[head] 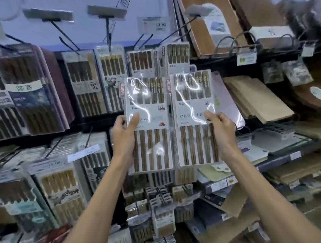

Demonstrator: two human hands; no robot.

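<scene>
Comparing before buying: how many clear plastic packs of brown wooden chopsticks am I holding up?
2. One clear plastic chopstick pack in the left grip, the second pack beside it in the right grip; any stacked behind would be hidden.

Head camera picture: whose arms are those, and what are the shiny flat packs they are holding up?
The camera sits on a person's head and looks forward and down, so you see that person's own two arms. There is no machine here. The left hand grips the left chopstick pack. The right hand grips the right chopstick pack, which looks much the same. Both are held up side by side. Behind them is a shop wall with more hanging packs on hooks. To the right, wooden boards lie on shelves.
</scene>
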